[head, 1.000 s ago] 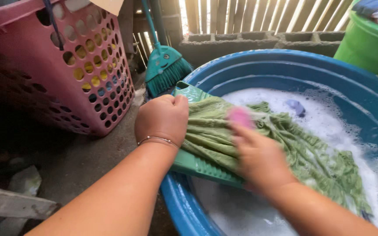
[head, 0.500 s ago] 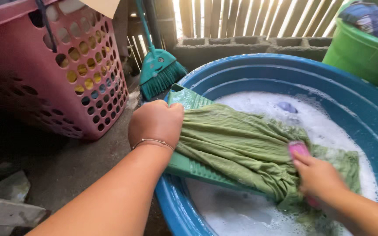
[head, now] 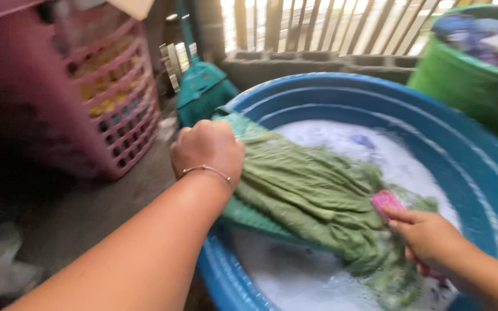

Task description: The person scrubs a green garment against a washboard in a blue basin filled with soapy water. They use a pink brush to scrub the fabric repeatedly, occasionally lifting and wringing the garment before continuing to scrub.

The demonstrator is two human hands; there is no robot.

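We are pinning the soapy green garment (head: pixel 312 190) with our left hand (head: pixel 207 148) while our right hand (head: pixel 427 236) is gripping the pink brush (head: pixel 388 201) mid-scrub, rinsing not yet done.

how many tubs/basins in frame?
2: the blue basin in the middle, holding suds and green cloth; the green tub at top right. Others may sit outside the view.

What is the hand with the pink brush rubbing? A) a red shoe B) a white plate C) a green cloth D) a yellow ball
C: the right hand presses the pink brush on a wet green cloth spread over a board in the blue tub.
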